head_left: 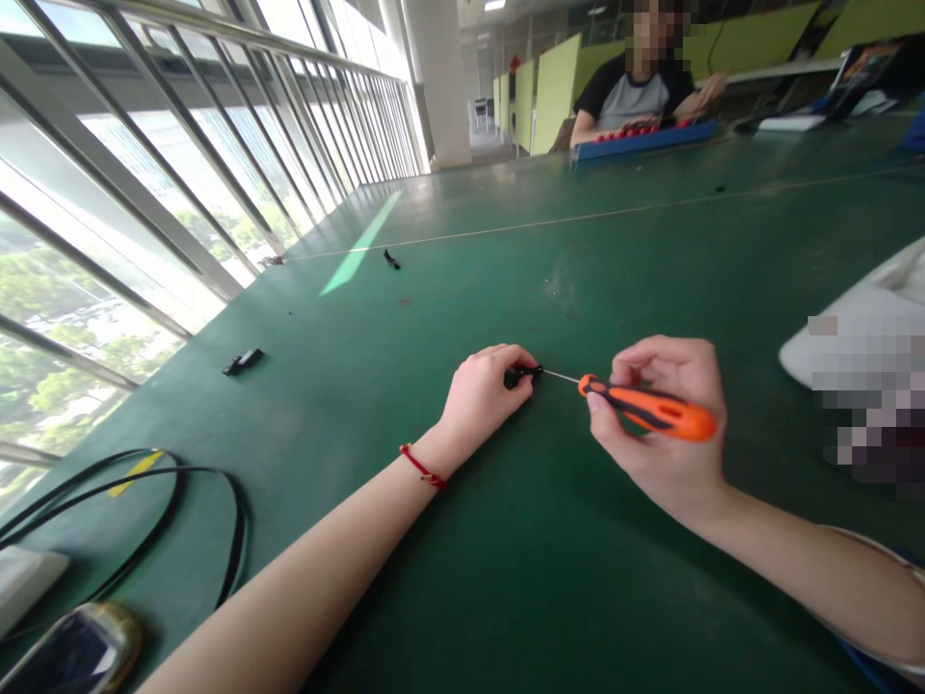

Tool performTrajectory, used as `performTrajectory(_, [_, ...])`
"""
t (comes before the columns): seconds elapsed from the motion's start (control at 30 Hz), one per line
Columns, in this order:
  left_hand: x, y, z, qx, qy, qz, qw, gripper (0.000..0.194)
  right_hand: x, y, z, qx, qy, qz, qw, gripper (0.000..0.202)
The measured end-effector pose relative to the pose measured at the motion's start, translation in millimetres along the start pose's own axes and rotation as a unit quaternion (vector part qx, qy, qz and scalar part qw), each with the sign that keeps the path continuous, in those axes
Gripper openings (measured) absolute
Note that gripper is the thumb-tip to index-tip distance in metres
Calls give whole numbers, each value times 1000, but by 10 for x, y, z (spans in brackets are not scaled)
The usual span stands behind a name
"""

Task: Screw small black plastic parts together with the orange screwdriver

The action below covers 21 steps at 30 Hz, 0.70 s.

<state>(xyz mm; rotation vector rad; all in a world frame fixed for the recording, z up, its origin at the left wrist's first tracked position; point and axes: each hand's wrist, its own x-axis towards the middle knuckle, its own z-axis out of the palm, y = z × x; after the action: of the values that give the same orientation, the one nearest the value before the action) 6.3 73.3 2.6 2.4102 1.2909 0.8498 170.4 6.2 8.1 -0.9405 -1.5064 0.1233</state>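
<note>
My left hand [488, 386] rests on the green table with its fingers closed around a small black part [521, 373], mostly covered by the fingers. An orange and black screwdriver [654, 409] is gripped by its handle in my right hand [672, 434]. Its thin metal shaft points left, and the tip meets the right end of the black part; whether it sits in a screw is too small to tell. A red cord bracelet [423, 467] circles my left wrist.
Small black pieces lie on the green table [347, 386]: one at left [244, 362], another farther back [391, 259]. A black cable [235, 540] and a phone [79, 655] are at lower left. Metal railing [238, 39] borders the left. Across the table sits a person [636, 92] behind a blue tray [647, 142].
</note>
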Motion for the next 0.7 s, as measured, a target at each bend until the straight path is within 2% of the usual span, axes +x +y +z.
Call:
performTrajectory(0.1, [-2,2,-4,-1,-3,4,1000,17,-4,-12,-31,-47,-46,-4,998,22])
performTrajectory(0.2, [-3,0,0,2,-4,8,1000,17,1,-10,-45,-71,-51,-13,996,15])
performTrajectory(0.33, [-2,-3,10,4,0,7,1000,16,9,19,-39,-25,5,-20,999,29])
performTrajectory(0.4, [-2,-6,12,4,0,8,1000,16,7,24,-40,1,5,-22,1000,37])
performTrajectory(0.57, [-3,-16,13,-2,0,10,1000,16,-8,3,-58,-61,-52,-26,996,19])
performTrajectory(0.63, [-2,-14,13,-4,1,10,1000,16,-5,3,-56,-58,-32,-29,997,19])
performTrajectory(0.7, [1,-10,11,-6,1,6,1000,16,4,10,-50,-27,4,-29,999,28])
